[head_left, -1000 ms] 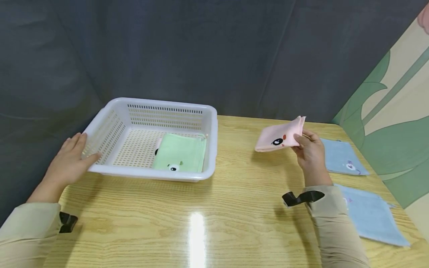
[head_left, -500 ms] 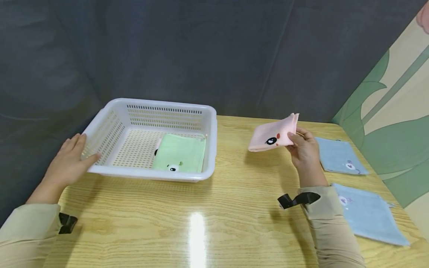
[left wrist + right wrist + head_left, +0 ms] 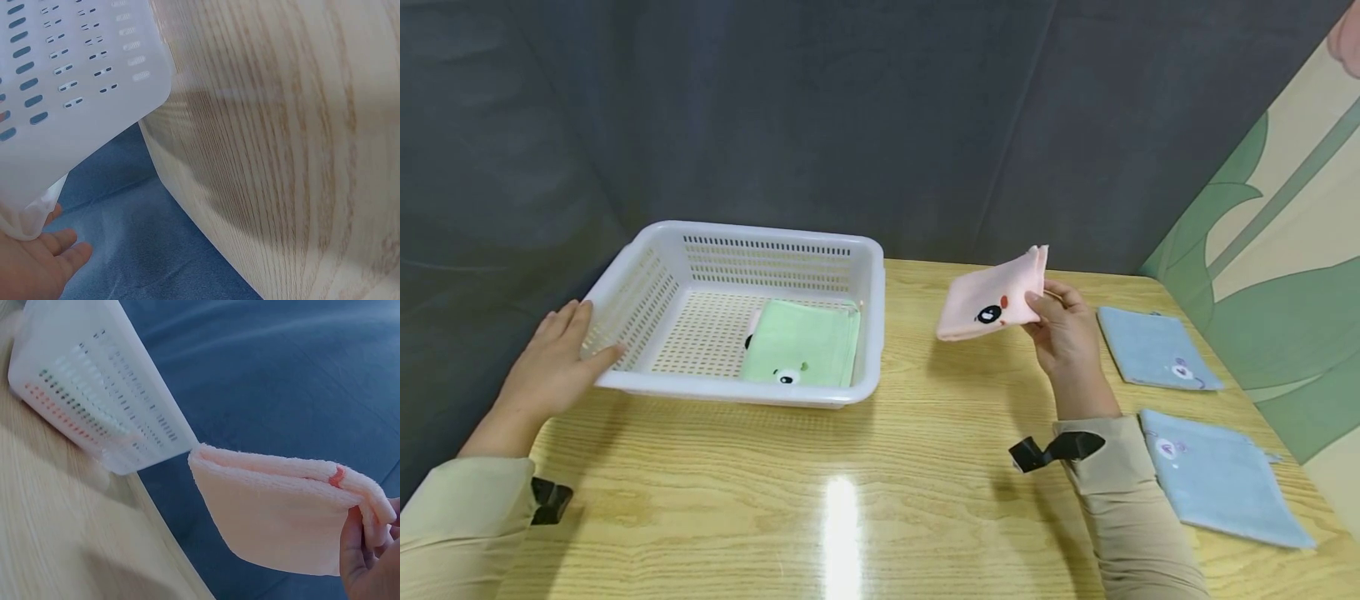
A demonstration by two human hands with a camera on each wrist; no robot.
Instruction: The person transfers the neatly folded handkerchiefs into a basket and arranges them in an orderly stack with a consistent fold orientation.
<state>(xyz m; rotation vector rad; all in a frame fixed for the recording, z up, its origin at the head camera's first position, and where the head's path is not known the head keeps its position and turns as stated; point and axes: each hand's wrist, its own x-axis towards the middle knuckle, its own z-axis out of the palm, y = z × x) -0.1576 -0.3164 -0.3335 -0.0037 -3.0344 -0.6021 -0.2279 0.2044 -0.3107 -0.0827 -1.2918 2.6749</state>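
In the head view my right hand (image 3: 1066, 329) pinches a folded pink towel (image 3: 988, 300) by its right end, thumb in front. The towel, with an embroidered black eye and red spot, is held above the table; the right wrist view shows its folded layers (image 3: 275, 512). My left hand (image 3: 553, 358) rests against the left end of a white plastic basket (image 3: 752, 392), fingers extended along the rim. Inside the basket lies a folded green towel (image 3: 808, 333), partly covering something pink with a black spot (image 3: 749, 340).
Two folded blue towels, an upper one (image 3: 1153, 346) and a lower one (image 3: 1221, 479), lie along the right edge of the wooden table (image 3: 737, 508). A dark curtain (image 3: 865, 117) hangs behind it. On the right stands a wall with a leaf pattern (image 3: 1292, 292).
My right hand has moved left with the pink towel, away from the blue towels and nearer the basket. The left hand and the basket have stayed in place.
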